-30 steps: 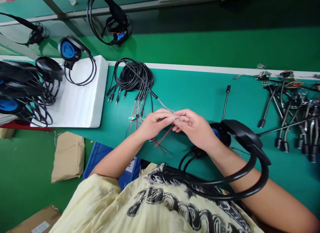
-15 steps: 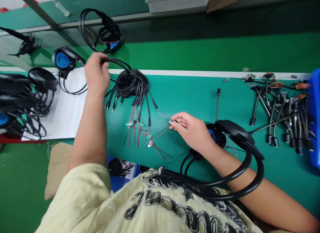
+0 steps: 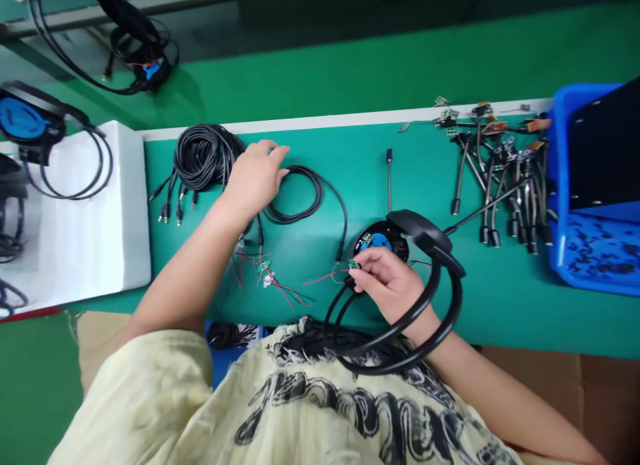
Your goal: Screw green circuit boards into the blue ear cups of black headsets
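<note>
The small circuit board was near the middle of the table, pinched between the thumb and forefinger of the right hand, with a red wire trailing left. Just beside it ended a looped black cable. The left hand, fingers spread, was over the right edge of the coiled cables; whether it touched the looped black cable could not be told. Near the right hand lay a headset; farther right were the microphone stems and a blue bin.
</note>
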A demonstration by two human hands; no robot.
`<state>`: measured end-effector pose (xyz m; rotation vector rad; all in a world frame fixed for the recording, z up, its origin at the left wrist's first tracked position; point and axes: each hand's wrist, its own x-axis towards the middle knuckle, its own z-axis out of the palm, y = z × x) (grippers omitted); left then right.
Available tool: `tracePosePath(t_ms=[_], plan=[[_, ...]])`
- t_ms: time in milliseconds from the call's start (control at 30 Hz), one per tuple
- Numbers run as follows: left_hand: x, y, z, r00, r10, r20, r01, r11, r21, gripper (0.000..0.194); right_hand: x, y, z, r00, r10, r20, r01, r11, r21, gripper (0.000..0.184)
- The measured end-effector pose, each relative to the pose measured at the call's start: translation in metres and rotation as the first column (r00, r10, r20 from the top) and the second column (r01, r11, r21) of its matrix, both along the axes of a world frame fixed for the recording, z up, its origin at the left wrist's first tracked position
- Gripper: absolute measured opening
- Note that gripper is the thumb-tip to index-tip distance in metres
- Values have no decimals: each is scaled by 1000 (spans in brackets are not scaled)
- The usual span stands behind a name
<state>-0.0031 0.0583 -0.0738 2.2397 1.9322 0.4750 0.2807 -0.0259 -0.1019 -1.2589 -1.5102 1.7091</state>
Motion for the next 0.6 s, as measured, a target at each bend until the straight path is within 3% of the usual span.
tracePosePath(t_ms=[33, 100, 167, 200, 267, 367, 500, 600], plan=[[11, -5, -4, 999, -20, 29, 19, 999, 38, 34, 0, 1, -3, 1000, -3, -12, 3, 1000, -11, 21], [35, -26, -4, 963, -182, 200, 175, 983, 53, 32, 1, 4, -4, 999, -7, -34, 7, 1000, -5, 20], [58, -51, 0, 832, -347, 432, 383, 924, 3, 33, 3, 6, -2, 999, -1, -41, 2, 1000, 27, 19], [68, -62, 0, 760, -371, 534, 454, 890, -29, 35, 4, 6, 1, 999, 5, -38, -3, 999, 50, 19], [83, -76, -5, 644, -343, 684, 538, 839, -86, 39, 7, 5, 6, 999, 25, -26, -23, 995, 99, 19], [95, -80, -19, 532, -243, 811, 601, 784, -159, 37, 14, 0, 11, 999, 44, -3, -43, 990, 131, 21], [96, -73, -25, 506, -173, 845, 647, 724, -240, 31, 24, -7, 13, 1000, 25, -5, -25, 999, 48, 25], [96, -73, -19, 584, -291, 758, 609, 774, -172, 22, 28, -7, 12, 999, 36, 5, -36, 999, -39, 24]])
